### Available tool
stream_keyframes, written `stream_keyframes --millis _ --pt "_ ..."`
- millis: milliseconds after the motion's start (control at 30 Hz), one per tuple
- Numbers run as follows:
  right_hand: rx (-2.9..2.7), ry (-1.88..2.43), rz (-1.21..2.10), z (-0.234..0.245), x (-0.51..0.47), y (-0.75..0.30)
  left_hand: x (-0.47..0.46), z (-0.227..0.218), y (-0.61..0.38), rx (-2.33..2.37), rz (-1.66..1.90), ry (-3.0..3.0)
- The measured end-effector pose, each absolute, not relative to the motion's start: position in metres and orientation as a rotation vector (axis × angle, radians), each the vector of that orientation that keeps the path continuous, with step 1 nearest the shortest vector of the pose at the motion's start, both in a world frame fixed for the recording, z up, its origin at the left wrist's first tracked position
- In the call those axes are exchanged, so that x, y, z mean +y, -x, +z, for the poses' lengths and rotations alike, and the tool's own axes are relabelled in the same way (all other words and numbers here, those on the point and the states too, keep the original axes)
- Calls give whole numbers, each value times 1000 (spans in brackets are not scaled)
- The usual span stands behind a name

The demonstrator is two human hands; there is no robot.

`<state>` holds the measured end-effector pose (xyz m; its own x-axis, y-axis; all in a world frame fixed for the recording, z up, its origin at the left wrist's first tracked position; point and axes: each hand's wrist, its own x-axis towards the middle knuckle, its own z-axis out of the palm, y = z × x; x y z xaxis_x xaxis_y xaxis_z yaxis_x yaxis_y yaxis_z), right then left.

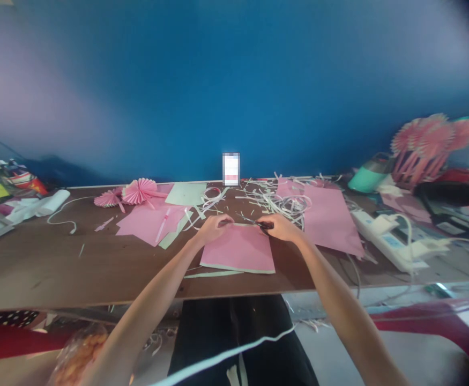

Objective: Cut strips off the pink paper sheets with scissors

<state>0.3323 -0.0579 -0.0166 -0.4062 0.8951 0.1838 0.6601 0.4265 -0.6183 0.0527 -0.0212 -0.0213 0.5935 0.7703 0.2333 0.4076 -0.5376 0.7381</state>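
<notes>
A pink sheet of paper (238,247) with pale strips along its near and far edges lies on the brown table in front of me. My left hand (215,228) is closed on its far left corner, fingertips bent over the edge. In my right hand (281,227), at the far right corner, is a pair of scissors (248,220) with dark handles. Their blades point left along the sheet's far edge, toward my left fingertips. A thin pale paper strip (214,275) lies by the sheet's near edge.
Curled paper offcuts (286,202) pile up behind my right hand. A large pink sheet (330,220) and a white power strip (382,241) lie to the right. Pink folded paper fans (139,191) and more pink paper (149,220) are on the left. A blue wall (234,96) stands behind.
</notes>
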Motion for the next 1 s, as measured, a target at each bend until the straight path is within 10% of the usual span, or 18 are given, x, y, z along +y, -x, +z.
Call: stream_keyframes --millis 1000 --pt "-1791 1495 479 -31 -51 -327 -23 -21 -52 1009 641 -2400"
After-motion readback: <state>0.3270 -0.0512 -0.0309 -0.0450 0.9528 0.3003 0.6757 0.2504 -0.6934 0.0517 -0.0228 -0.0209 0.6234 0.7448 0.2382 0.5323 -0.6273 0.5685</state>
